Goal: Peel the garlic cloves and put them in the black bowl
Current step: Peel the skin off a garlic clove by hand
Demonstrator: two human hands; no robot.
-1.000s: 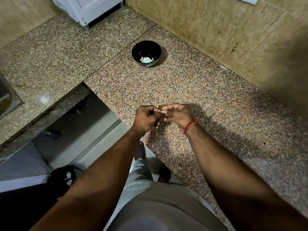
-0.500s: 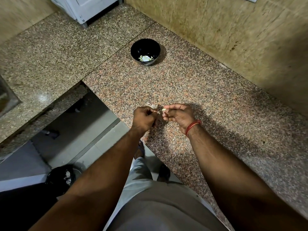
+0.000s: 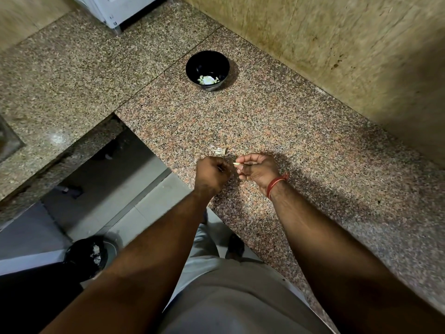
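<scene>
Two hands work over the granite counter (image 3: 301, 131): my right hand (image 3: 258, 168) pinches a garlic clove (image 3: 237, 163) at its fingertips, and my left hand (image 3: 212, 173), just beside it, is curled, perhaps around a scrap of skin. Loose peel (image 3: 220, 150) lies just beyond my knuckles; the black bowl (image 3: 207, 69) sits well ahead with peeled cloves (image 3: 208, 79) inside.

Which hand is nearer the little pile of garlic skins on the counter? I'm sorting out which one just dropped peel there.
Left. The left hand sits just below the garlic skins, nearly touching. The right hand is farther right, pinching a garlic clove.
</scene>
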